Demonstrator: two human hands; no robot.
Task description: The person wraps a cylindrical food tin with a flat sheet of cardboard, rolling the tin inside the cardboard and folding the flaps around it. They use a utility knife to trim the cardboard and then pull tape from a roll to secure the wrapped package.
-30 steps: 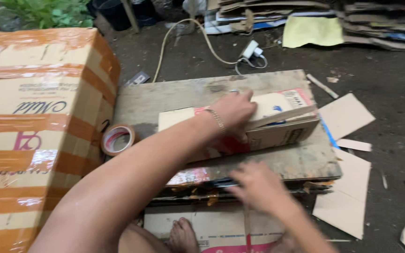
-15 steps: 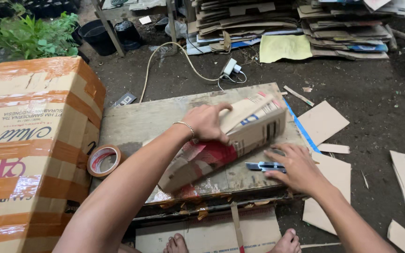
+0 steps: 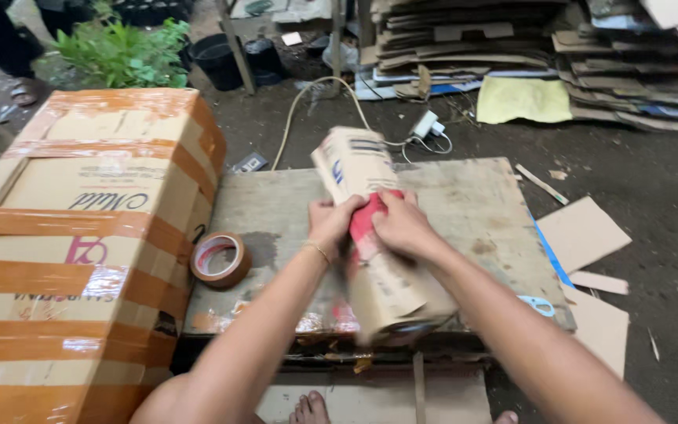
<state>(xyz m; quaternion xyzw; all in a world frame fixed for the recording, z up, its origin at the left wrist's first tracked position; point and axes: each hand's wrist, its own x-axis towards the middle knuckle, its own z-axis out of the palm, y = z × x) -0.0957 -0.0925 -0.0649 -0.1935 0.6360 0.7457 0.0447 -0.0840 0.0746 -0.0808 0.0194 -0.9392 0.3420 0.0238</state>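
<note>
Over a worn, stained wooden board (image 3: 464, 204) on dirt ground, both hands grip a flattened cardboard carton (image 3: 370, 235), tan w/ red patch, tilted lengthwise, near end blurred. Left hand (image 3: 331, 221) w/ thin bracelet, fingers curled shut round carton's left edge; right hand (image 3: 403, 226) fingers closed over its red middle. Brown tape roll (image 3: 220, 259) lies at board's left edge, beside big taped cardboard box (image 3: 80, 235). Blue-handled scissors (image 3: 539, 305) at board's right edge. Cardboard scraps (image 3: 582, 232) on dirt at right; stacked flat cardboard (image 3: 464, 39) behind; white cable (image 3: 308, 110) runs back.

Both hands, left hand (image 3: 329, 222) and right hand (image 3: 402, 225), grip a long folded brown cardboard box (image 3: 374, 235) (red patch) over the worn wooden board (image 3: 472, 204).
</note>
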